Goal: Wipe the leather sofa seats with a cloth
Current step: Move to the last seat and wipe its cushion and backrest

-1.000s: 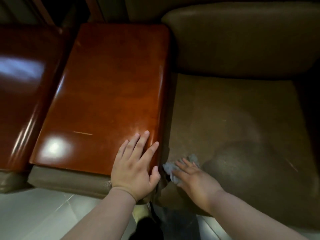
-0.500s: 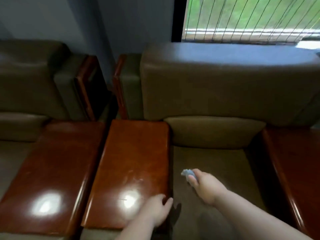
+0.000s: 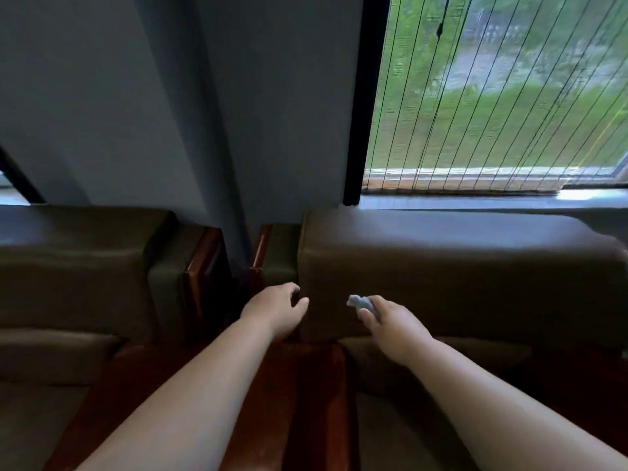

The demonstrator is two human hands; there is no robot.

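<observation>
Dim, softly blurred room; daylight from the window [image 3: 492, 96], edges seemingly bowed.

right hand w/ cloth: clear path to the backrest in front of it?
Probably yes. The right hand pinches the cloth right in front of the backrest, and nothing lies between them. The left hand is off to the side.

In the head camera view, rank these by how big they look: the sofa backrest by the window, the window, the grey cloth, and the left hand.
1. window
2. sofa backrest, close to the window in apparent area
3. left hand, nearer the camera, so it looks enlarged
4. grey cloth, mostly hidden in the right hand
</observation>
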